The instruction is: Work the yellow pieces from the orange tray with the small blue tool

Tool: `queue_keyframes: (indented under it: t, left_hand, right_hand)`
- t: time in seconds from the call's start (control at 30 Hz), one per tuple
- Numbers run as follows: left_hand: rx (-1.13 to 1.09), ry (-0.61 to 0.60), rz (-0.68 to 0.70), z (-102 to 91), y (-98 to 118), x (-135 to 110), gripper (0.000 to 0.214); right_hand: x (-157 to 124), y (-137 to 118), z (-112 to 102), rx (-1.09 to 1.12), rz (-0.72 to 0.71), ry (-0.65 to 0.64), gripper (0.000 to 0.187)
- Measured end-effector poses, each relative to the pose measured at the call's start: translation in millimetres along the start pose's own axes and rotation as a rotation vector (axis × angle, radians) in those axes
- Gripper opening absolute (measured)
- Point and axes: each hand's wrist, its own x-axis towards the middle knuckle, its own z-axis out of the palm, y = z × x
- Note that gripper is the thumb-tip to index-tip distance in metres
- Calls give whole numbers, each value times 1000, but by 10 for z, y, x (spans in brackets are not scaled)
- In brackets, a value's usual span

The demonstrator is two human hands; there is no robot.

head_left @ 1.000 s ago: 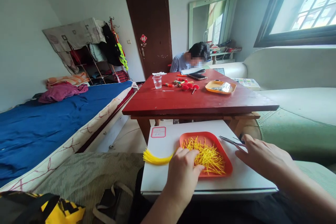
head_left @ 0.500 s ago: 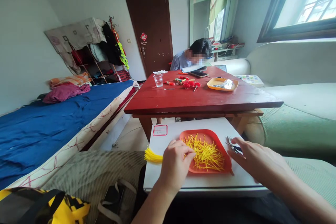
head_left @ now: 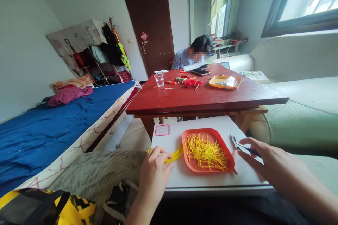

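In the head view, your left hand [head_left: 154, 169] is curled shut on one end of the yellow bundle [head_left: 174, 154]. The bundle lies sideways on the white board [head_left: 179, 179]. Its free end points right and touches the orange tray [head_left: 200, 169].

Your right hand [head_left: 266, 161] is farther off, past the tray. It rests half open on the snips [head_left: 237, 145], and I cannot tell if it grips them.

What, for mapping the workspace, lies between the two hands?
A red tray of yellow strips sits between left hand and right hand, on the white board; head view.
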Motion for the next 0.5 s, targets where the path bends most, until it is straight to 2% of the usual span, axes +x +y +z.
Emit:
queue_keyframes:
  t: [0.1, 0.23, 0.37, 0.43, 0.5]
  left_hand:
    - [3, 32, 4, 77, 40, -51, 13]
    - [0, -26, -16, 148, 70, -20, 12]
    - [-27, -52, -52, 132, 96, 20, 18]
    - [-151, -10, -71, 60, 128, -17, 17]
    - [-509, 78, -138, -38, 196, -98, 14]
  right_hand:
    - [-13, 20, 27, 26, 13, -7, 41]
    - [2, 42, 78, 45, 23, -8, 48]
    - [16, 62, 103, 74, -8, -8, 46]
    - [-19, 87, 101, 108, -12, 23, 45]
    - [-104, 97, 96, 217, -40, 74, 44]
